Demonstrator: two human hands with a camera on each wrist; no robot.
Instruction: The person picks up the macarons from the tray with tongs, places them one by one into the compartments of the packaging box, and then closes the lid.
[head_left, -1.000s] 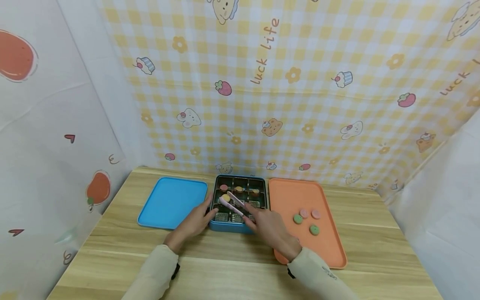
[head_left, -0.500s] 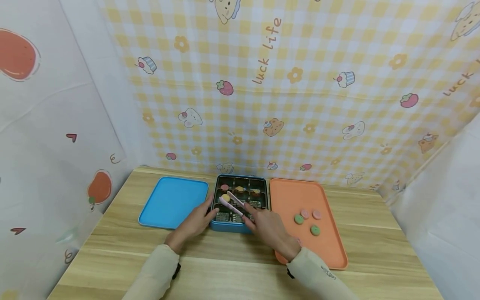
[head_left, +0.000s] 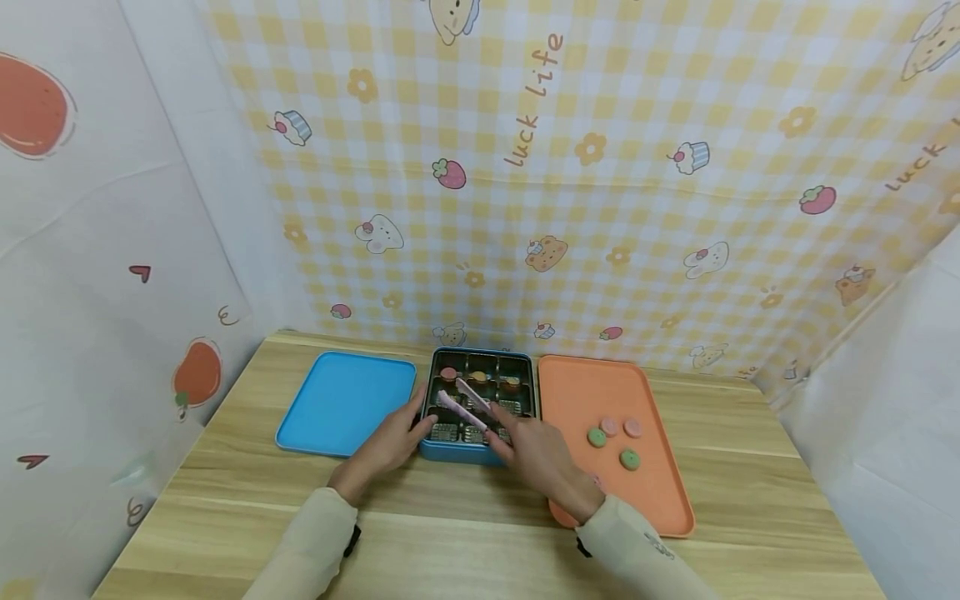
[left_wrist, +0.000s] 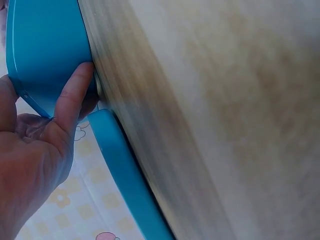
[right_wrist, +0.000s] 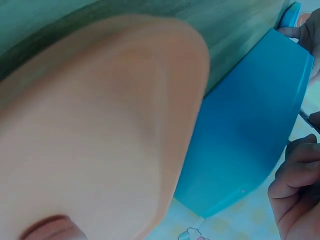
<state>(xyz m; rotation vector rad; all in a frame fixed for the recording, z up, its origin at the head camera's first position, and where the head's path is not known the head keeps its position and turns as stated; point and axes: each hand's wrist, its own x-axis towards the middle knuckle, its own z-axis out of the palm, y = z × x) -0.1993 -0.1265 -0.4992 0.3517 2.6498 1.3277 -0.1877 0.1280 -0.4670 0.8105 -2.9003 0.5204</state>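
My left hand (head_left: 390,442) holds the left side of a blue divided box (head_left: 459,452). In the left wrist view, its thumb is near the top rim and a finger lies against the box's lower side. My right hand (head_left: 540,450) grips a pair of light pink tongs (head_left: 462,412) over the box. The tongs' tips are spread above the middle-left compartment, and no yellow piece shows between them. In the back part of the box sit a pink macaron (head_left: 448,374) and two yellow ones, one yellow macaron (head_left: 513,382) at the right. Box and right hand also show in the right wrist view.
A blue tray-like lid (head_left: 348,404) lies left of the box. To its right is an orange tray (head_left: 592,387) with a pink macaron (head_left: 633,427), a green macaron (head_left: 630,459) and several others. My right forearm crosses the tray's front-left corner. A patterned cloth (head_left: 480,275) hangs behind.
The yellow macaron seen between the tongs' tips in both earlier frames no longer shows there. The tongs' tips stand slightly farther apart. Both hands stay in place.
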